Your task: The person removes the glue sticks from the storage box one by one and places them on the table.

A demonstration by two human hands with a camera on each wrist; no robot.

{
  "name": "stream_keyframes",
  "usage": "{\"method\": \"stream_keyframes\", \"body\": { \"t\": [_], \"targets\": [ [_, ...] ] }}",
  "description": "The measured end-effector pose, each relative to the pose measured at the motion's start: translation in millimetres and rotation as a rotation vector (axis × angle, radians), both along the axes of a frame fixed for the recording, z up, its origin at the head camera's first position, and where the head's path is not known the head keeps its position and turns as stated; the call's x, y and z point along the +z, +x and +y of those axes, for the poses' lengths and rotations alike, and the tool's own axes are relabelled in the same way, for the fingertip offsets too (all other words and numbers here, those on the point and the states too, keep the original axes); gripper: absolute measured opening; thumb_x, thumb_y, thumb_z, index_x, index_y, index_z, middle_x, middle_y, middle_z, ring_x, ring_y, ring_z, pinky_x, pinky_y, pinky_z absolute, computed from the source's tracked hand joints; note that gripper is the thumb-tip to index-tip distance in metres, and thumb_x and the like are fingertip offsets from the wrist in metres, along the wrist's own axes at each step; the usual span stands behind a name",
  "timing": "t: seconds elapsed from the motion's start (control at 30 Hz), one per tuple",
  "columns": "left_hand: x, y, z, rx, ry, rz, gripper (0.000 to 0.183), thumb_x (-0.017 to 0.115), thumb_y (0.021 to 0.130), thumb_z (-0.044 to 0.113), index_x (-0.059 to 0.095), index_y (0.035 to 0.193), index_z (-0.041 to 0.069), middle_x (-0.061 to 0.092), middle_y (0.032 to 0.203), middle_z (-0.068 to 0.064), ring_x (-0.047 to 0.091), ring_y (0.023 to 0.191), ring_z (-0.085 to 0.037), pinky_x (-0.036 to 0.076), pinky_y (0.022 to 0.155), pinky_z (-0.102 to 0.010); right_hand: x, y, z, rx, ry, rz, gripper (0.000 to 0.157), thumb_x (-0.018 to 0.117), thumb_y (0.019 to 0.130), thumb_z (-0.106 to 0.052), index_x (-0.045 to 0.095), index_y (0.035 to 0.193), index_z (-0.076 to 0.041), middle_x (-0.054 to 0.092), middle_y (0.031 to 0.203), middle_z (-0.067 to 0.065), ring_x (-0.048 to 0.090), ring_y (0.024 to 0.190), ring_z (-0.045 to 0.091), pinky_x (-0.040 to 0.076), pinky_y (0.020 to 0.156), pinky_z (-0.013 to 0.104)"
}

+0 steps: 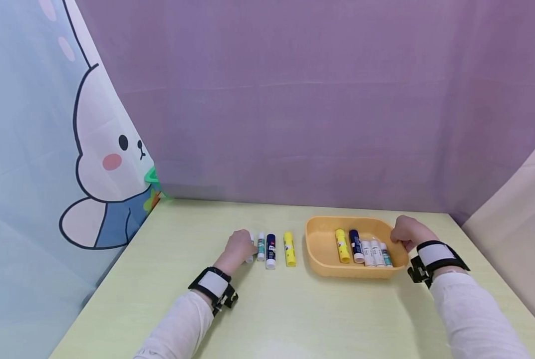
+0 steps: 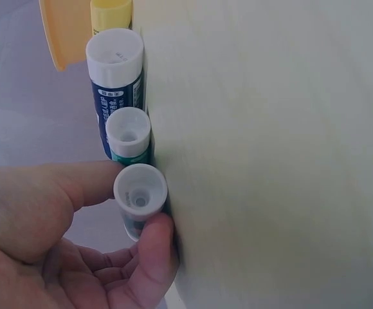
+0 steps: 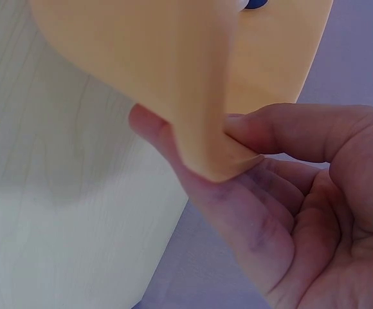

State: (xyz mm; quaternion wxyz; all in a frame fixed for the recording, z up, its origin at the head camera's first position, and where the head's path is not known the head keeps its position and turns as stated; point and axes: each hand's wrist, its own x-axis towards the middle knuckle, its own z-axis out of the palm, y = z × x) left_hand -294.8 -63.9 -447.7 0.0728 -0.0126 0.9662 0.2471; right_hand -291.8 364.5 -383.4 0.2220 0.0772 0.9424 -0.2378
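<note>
My left hand pinches a white-ended glue stick between thumb and fingers at the left end of a row on the table. Right beside it lies a small white-and-green glue stick, then a navy glue stick and a yellow glue stick. With thumb inside and fingers under the rim, my right hand grips the right end of an orange plastic basket. Inside the basket lie a yellow glue stick, a navy one, two white ones and a small teal-labelled one, side by side.
The pale wooden table ends at a purple cloth hanging behind it. A curtain with a cartoon animal hangs at the left, and a pale cloth at the right.
</note>
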Motion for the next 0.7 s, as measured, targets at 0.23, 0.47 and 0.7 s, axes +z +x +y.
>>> {"method": "stream_keyframes", "body": {
  "t": [0.23, 0.47, 0.7],
  "targets": [
    [-1.1, -1.4, -1.3, -0.011, -0.024, 0.014, 0.021, 0.072, 0.078, 0.015, 0.056, 0.072, 0.002, 0.056, 0.064, -0.007, 0.055, 0.050, -0.015, 0.045, 0.045, -0.024, 0.3, -0.6, -0.5, -0.002, -0.010, -0.003, 0.010, 0.049, 0.074, 0.003, 0.053, 0.081, 0.008, 0.046, 0.059, 0.002, 0.049, 0.049, 0.011, 0.050, 0.053, 0.025],
    [-0.5, -0.5, -2.2, -0.029, -0.023, 0.014, 0.022, 0.072, 0.079, 0.017, 0.058, 0.074, 0.001, 0.056, 0.066, -0.007, 0.055, 0.051, -0.015, 0.045, 0.046, -0.024, 0.4, 0.7, -0.2, 0.002, -0.008, 0.001, 0.011, 0.049, 0.074, 0.003, 0.053, 0.083, 0.009, 0.047, 0.060, 0.003, 0.050, 0.049, 0.011, 0.051, 0.053, 0.026],
    [0.0, 0.1, -2.3, -0.028, -0.022, 0.007, 0.022, 0.071, 0.079, 0.016, 0.056, 0.072, 0.002, 0.056, 0.065, -0.007, 0.055, 0.050, -0.015, 0.045, 0.046, -0.024, 0.5, 0.6, -0.2, 0.006, -0.007, 0.005, 0.011, 0.049, 0.075, 0.003, 0.053, 0.083, 0.009, 0.047, 0.060, 0.003, 0.050, 0.049, 0.011, 0.051, 0.052, 0.026]
  ]
}}
